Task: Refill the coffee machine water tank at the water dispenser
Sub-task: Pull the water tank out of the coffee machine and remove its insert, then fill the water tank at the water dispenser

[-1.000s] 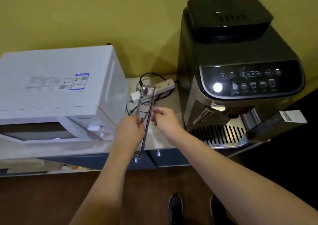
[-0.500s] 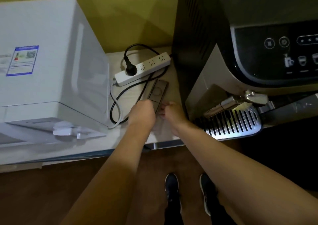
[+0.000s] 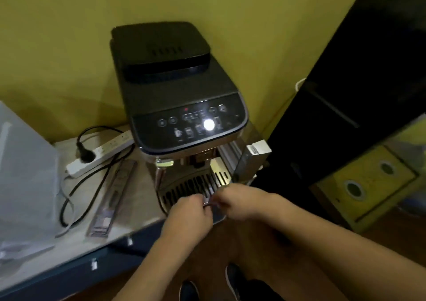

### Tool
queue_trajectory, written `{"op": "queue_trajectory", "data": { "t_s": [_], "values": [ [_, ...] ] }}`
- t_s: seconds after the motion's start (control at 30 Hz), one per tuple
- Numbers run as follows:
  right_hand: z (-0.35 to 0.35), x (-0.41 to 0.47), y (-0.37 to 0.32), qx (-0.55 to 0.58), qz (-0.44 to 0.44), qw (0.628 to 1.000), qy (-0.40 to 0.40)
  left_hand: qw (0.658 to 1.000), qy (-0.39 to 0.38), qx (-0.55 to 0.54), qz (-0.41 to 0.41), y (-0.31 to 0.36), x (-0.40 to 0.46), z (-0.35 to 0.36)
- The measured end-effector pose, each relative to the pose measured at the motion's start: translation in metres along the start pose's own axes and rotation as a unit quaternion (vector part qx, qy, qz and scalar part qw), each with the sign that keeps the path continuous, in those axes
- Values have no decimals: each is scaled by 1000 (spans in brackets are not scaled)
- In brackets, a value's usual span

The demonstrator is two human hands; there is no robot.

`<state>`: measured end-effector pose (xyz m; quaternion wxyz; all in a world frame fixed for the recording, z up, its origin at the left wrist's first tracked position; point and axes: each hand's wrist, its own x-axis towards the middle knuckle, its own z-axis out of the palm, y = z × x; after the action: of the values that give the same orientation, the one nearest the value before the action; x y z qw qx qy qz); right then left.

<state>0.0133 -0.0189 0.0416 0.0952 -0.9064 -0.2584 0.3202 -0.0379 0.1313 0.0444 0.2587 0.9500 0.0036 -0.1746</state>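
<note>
Coffee machine (image 3: 184,107), left hand (image 3: 189,213), right hand (image 3: 239,200) at drip tray (image 3: 184,190), grip unclear

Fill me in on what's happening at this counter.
A person stands at the black coffee machine with both hands, left hand and right hand, meeting at the front edge of its slotted metal drip tray. The long clear plastic lid lies flat on the counter beside the white power strip, untouched.

White power strip (image 3: 101,156) with black plug and cable, beside a white microwave (image 3: 25,185) on the counter (image 3: 143,199).
</note>
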Motion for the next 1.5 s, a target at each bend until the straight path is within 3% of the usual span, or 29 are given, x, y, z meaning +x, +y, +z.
{"op": "queue_trajectory", "data": {
  "t_s": [0.2, 0.3, 0.43, 0.53, 0.67, 0.8, 0.97, 1.1, 1.23, 1.37, 1.5],
  "values": [
    [-63, -53, 109, -114, 2, 990, 85, 993, 88, 39, 72, 114, 38, -4],
    [-96, -49, 151, -168, -40, 970, 173, 988, 141, 53, 38, 147, 69, -2],
    [-131, -17, 184, -243, -100, 937, 228, 988, 126, 80, -50, 171, 107, 11],
    [-145, 18, 201, -324, -149, 908, 219, 983, 117, 76, -117, 181, 126, 25],
    [-154, 60, 200, -418, -233, 866, 144, 969, 147, 77, -180, 190, 139, 37],
    [-159, 84, 182, -463, -278, 837, 92, 963, 163, 46, -210, 194, 145, 38],
    [-168, 82, 177, -456, -322, 823, 104, 965, 162, 60, -199, 193, 132, 36],
    [-169, 51, 179, -427, -293, 849, 106, 973, 168, 81, -139, 195, 100, 26],
    [-162, -3, 175, -355, -213, 902, 126, 974, 194, 89, -70, 194, 64, 12],
    [-143, -62, 167, -262, -121, 945, 155, 970, 224, 90, 39, 192, 25, 3],
    [-117, -120, 157, -206, -35, 962, 176, 954, 240, 100, 148, 192, -3, 7]
  ]
}}
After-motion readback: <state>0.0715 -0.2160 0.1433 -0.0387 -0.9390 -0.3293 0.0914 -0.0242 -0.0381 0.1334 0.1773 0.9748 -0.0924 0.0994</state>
